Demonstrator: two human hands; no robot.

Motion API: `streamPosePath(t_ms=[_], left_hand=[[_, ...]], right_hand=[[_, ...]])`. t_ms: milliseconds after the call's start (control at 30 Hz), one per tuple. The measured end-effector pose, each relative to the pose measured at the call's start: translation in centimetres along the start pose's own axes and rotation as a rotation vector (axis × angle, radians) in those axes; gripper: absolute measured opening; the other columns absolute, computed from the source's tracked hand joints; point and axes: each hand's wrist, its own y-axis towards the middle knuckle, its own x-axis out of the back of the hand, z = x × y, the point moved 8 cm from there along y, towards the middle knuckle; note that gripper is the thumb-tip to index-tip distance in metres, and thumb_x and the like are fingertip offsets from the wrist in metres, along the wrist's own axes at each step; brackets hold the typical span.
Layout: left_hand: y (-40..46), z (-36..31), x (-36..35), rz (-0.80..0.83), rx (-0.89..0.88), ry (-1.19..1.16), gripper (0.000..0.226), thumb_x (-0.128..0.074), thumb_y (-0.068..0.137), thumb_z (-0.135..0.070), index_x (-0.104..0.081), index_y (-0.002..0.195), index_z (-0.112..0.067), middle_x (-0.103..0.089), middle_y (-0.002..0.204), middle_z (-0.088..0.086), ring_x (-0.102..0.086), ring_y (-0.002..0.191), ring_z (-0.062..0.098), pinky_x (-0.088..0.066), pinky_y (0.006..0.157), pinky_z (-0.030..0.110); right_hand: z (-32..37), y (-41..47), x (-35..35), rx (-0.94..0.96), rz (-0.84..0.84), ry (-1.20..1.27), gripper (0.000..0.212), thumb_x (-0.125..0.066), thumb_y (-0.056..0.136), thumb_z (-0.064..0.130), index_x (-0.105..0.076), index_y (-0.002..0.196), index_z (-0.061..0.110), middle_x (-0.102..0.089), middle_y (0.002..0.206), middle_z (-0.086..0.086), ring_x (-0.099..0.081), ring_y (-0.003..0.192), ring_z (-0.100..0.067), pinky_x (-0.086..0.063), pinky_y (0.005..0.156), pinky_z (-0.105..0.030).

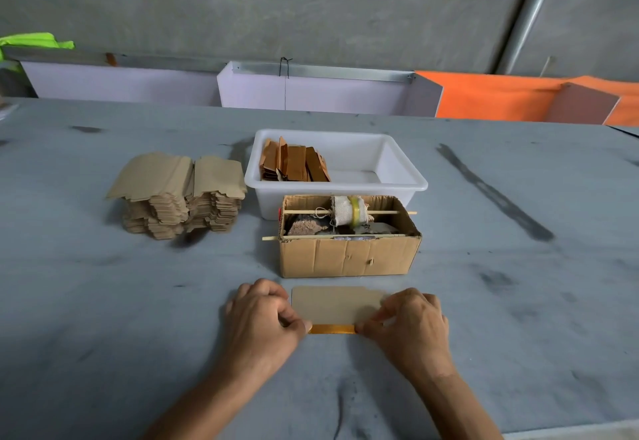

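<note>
A flat tan cardboard piece (335,303) lies on the grey table in front of me. Along its near edge runs a strip of orange-yellow tape (332,329). My left hand (262,318) pinches the strip's left end with thumb and fingers curled. The right end is pinched the same way by my right hand (413,324). Both hands rest low on the table, covering the card's near corners.
Just beyond the card stands an open cardboard box (349,256) with a tape roll (351,211) on a stick. Behind it is a white plastic tub (404,177) holding brown folded pieces (294,163). A stack of tan card blanks (179,194) sits at the left.
</note>
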Motion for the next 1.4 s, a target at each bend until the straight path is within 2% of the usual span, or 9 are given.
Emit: streamPosePath(t_ms=[133,400,567,700,833,967,1067,1267,1400], left_hand=[[0.0,0.5,0.0,0.002,0.083,0.047,0.029,-0.077,0.067,-0.048,-0.057,0.053,-0.031,-0.045,0.091,-0.022,-0.039,0.100,0.005,-0.025,0.084,0.025],[0.2,1.2,0.4,0.011,0.168,0.026,0.027,-0.080,0.061,-0.050,-0.065,0.058,-0.028,-0.046,0.094,-0.022,-0.039,0.104,0.008,-0.021,0.080,0.027],[-0.1,1.5,0.6,-0.035,0.195,-0.003,0.032,-0.082,0.059,-0.046,-0.056,0.051,-0.030,-0.045,0.090,-0.019,-0.039,0.102,0.010,-0.019,0.078,0.026],[-0.6,1.3,0.5,-0.078,0.161,-0.005,0.031,-0.080,0.064,-0.038,-0.051,0.057,-0.034,-0.045,0.093,-0.017,-0.040,0.105,0.013,-0.017,0.078,0.026],[-1.5,-1.6,1.5,-0.162,-0.080,0.124,0.019,-0.079,0.067,-0.020,-0.062,0.064,-0.029,-0.055,0.088,-0.012,-0.053,0.096,0.019,-0.028,0.078,0.029],[-4.3,-7.3,0.9,-0.192,-0.554,0.348,0.016,-0.059,0.063,-0.009,-0.060,0.047,-0.014,-0.053,0.058,0.001,-0.058,0.058,0.020,-0.040,0.052,0.028],[-5.2,-7.9,-0.1,-0.121,-0.603,0.469,0.013,-0.072,0.054,-0.006,-0.063,0.050,-0.014,-0.050,0.055,0.002,-0.056,0.053,0.018,-0.042,0.044,0.025],[-5.5,-7.5,-0.6,-0.130,-0.559,0.497,0.033,-0.040,0.074,-0.020,-0.072,0.065,-0.019,-0.051,0.061,0.000,-0.056,0.057,0.019,-0.041,0.046,0.027],[-5.2,-7.3,0.0,-0.145,-0.553,0.493,0.017,-0.058,0.074,-0.021,-0.074,0.067,-0.020,-0.053,0.063,0.000,-0.057,0.058,0.020,-0.042,0.047,0.029]], right_hand=[[-0.7,0.3,0.0,-0.042,0.026,0.014,0.036,-0.079,0.066,0.046,-0.050,0.053,0.028,-0.053,0.087,0.008,-0.038,0.104,-0.017,-0.029,0.076,-0.027],[-1.2,0.8,0.0,-0.064,0.067,0.084,0.022,-0.080,0.068,0.037,-0.072,0.073,0.016,-0.063,0.096,-0.001,-0.039,0.110,-0.022,-0.038,0.081,-0.029],[-1.0,0.4,0.3,-0.042,0.042,0.140,0.013,-0.077,0.073,0.031,-0.065,0.068,0.028,-0.060,0.096,0.003,-0.038,0.112,-0.021,-0.034,0.082,-0.029],[-0.2,-1.0,0.8,0.153,-0.121,0.229,0.024,-0.081,0.070,0.018,-0.066,0.062,0.033,-0.056,0.090,0.009,-0.040,0.104,-0.019,-0.034,0.083,-0.033],[2.4,-3.0,2.0,0.497,-0.376,0.066,0.023,-0.083,0.060,0.002,-0.075,0.064,0.022,-0.063,0.074,0.007,-0.054,0.080,-0.029,-0.038,0.063,-0.037],[4.4,-4.7,1.4,0.719,-0.409,-0.191,0.014,-0.067,0.057,0.004,-0.070,0.059,0.017,-0.060,0.063,0.003,-0.055,0.058,-0.022,-0.041,0.050,-0.031],[4.8,-5.6,0.8,0.742,-0.414,-0.297,0.009,-0.065,0.057,0.007,-0.065,0.057,0.015,-0.056,0.060,-0.002,-0.051,0.049,-0.022,-0.042,0.046,-0.030],[5.3,-6.5,0.5,0.732,-0.392,-0.341,0.032,-0.041,0.074,0.021,-0.073,0.074,0.025,-0.053,0.062,-0.001,-0.052,0.053,-0.022,-0.041,0.048,-0.028],[4.7,-5.9,0.8,0.693,-0.342,-0.334,0.025,-0.049,0.073,0.017,-0.072,0.070,0.024,-0.055,0.063,0.000,-0.054,0.054,-0.021,-0.043,0.046,-0.030]])
